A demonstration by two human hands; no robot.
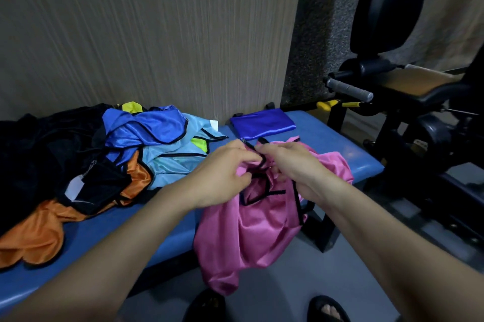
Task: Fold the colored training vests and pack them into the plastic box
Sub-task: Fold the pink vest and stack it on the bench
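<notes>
Two hands (left (pixel 225 172), right (pixel 290 164)) grip one pink vest (pixel 251 230).

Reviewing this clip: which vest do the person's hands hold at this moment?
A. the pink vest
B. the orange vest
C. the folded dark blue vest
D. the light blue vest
A: both the left hand and the right hand grip the black-trimmed top of the pink vest, which hangs over the front edge of the blue bench.
</notes>
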